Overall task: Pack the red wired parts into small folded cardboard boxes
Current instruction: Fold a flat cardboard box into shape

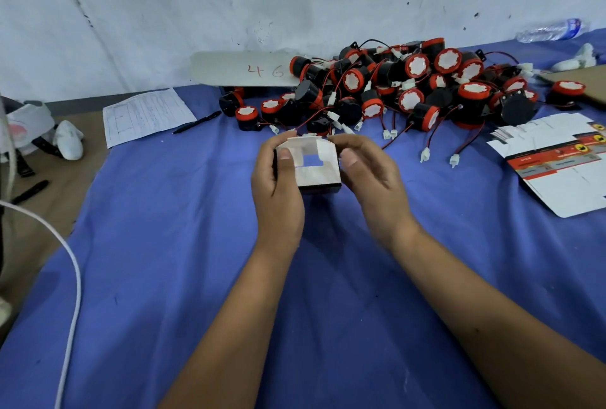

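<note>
Both hands hold one small cardboard box (308, 164) above the blue cloth (164, 261), just in front of the pile of red wired parts (393, 87); the left hand (278, 185) grips the box's left side with its thumb pressed onto the near flap, and the right hand (367, 172) curls round the right side, thumb at the edge, fingers hidden behind the carton. The box is half formed — its white flaps stand up around a square opening through which the cloth shows, so it looks open at both ends.

The likely trouble is in the folding; if the thumbs press unevenly the thin card may crease off its score lines or a tuck flap may buckle, leaving a box that will not close. Should the bottom stay unlocked, a part dropped in would probably fall straight through. The parts bring their own hazard — their thin wires and white connectors (424, 155) lie tangled across one another, so lifting one may drag neighbours along, and a stray lead could get pinched under a flap. The flat printed box blanks (557, 159) lie well apart on the right, near the cloth's edge.
</note>
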`<state>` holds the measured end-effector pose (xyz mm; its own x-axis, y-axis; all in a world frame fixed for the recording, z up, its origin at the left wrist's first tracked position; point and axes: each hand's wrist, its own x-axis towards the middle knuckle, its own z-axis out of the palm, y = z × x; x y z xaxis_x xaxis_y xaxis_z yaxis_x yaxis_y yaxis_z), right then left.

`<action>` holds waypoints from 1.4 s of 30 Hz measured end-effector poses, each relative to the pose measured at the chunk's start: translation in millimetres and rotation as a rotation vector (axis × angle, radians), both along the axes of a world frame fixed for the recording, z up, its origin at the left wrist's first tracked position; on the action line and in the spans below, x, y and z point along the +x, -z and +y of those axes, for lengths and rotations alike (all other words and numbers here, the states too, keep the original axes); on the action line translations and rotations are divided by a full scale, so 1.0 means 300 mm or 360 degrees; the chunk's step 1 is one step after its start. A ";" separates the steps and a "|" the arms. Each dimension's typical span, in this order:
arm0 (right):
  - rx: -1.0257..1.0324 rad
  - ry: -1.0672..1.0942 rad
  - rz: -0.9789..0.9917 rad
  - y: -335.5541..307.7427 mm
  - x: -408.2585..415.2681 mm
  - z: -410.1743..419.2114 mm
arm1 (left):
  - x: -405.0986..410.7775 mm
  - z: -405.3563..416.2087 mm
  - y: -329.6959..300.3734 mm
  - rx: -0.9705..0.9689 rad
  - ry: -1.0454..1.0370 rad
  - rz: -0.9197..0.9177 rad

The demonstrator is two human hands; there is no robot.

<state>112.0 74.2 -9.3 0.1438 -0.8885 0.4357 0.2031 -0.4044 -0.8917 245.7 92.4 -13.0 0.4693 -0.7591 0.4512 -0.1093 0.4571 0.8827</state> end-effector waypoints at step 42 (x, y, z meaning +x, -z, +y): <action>0.0078 -0.0025 0.0318 0.037 -0.016 -0.007 | -0.012 -0.008 0.006 0.0346 0.0238 -0.0077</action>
<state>107.1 72.2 -20.4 0.2371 -0.9050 0.3531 0.0258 -0.3575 -0.9336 242.0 89.9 -14.9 0.3265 -0.8999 0.2889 -0.0992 0.2714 0.9573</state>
